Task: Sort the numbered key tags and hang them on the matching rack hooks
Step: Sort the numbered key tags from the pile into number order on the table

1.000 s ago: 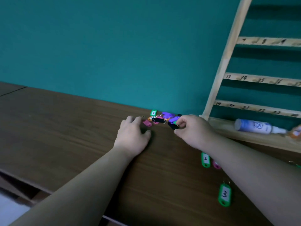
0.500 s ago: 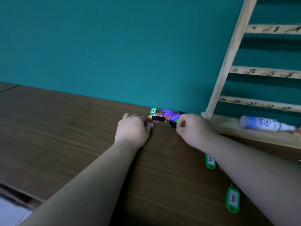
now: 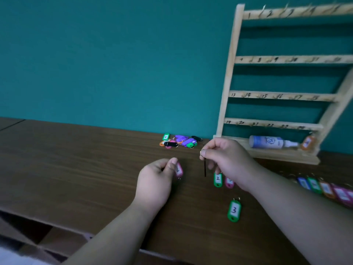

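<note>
The left hand (image 3: 154,180) hovers just above the brown tabletop (image 3: 76,169), its thumb and forefinger pinched on a pink key tag (image 3: 179,170) whose white label faces up; the number on it is too blurred to read. The right hand (image 3: 227,159) is raised beside it, fingers curled and fingertips clamped on a small metal ring from which a black key tag (image 3: 205,167) hangs straight down, seen edge-on as a thin dark strip. Below the right hand a green tag marked 2 (image 3: 218,179) lies on the tabletop, touching or nearly touching a second pink tag (image 3: 229,182) that the wrist partly hides, and nearer the person a green tag marked 3 (image 3: 234,210) lies alone. Farther back, against the teal wall (image 3: 114,64), sits a loose pile of key tags (image 3: 179,140) in purple, green, black, orange and pink. The wooden rack (image 3: 229,73) stands to the right against the wall, its rails bearing small hooks and handwritten numbers. On its base lies a white spray bottle (image 3: 271,142), with an orange tag (image 3: 307,143) at the nozzle end; whether that tag hangs or leans I cannot tell. At the far right a row of tags (image 3: 324,188) lies side by side on the tabletop, blurred.
</note>
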